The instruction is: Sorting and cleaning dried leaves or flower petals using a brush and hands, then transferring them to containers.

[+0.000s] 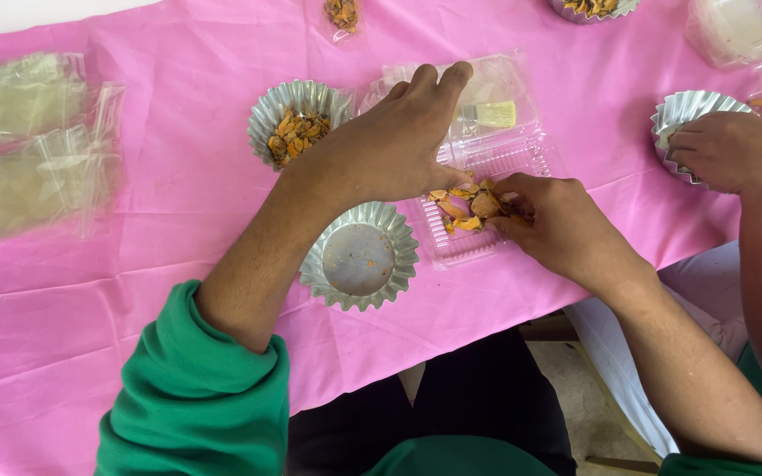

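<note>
right fingers (515, 204) half-buried in orange chips (469, 208)

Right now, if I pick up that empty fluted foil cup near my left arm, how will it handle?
The empty foil cup looks thin and crimped, so it is probably very light and would dent under a firm pinch. Its wide flat base suggests it would slide on the pink cloth rather than tip. Empty, it may skid when nudged.

4 fluted foil cups: 1 empty (360, 256), 1 w/ orange chips (297, 119), 2 at edges (685, 119) (593, 7). 1 open clear clamshell box (487, 141). 1 small brush (491, 114). 3 hands: (394, 141), (549, 220), (725, 152).
</note>
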